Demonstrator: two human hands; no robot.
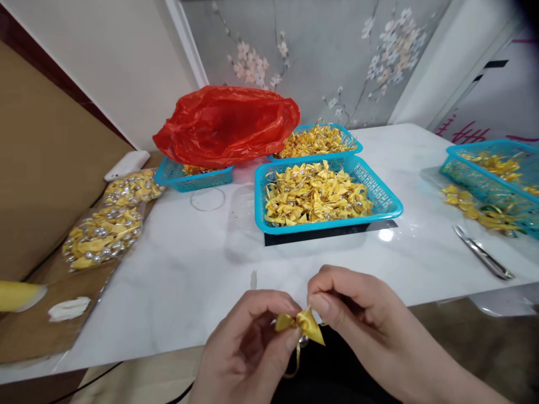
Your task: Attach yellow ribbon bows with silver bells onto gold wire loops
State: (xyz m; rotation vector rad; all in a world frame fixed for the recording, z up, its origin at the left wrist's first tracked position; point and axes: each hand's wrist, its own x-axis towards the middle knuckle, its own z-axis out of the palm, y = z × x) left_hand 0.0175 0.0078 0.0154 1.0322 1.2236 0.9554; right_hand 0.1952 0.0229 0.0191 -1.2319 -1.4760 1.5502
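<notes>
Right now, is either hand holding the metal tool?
No, the metal tool lies on the table at right, while the left hand and right hand are at the yellow bow.

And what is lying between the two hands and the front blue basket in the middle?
In the head view: white table, a small grey patch nearer the left hand, and a flat black piece along the front of the basket.

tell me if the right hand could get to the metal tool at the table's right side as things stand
Probably yes: the metal tool lies uncovered on the white tabletop, with nothing seen between it and the right hand. That hand's fingers seem to pinch the yellow bow, though.
</notes>
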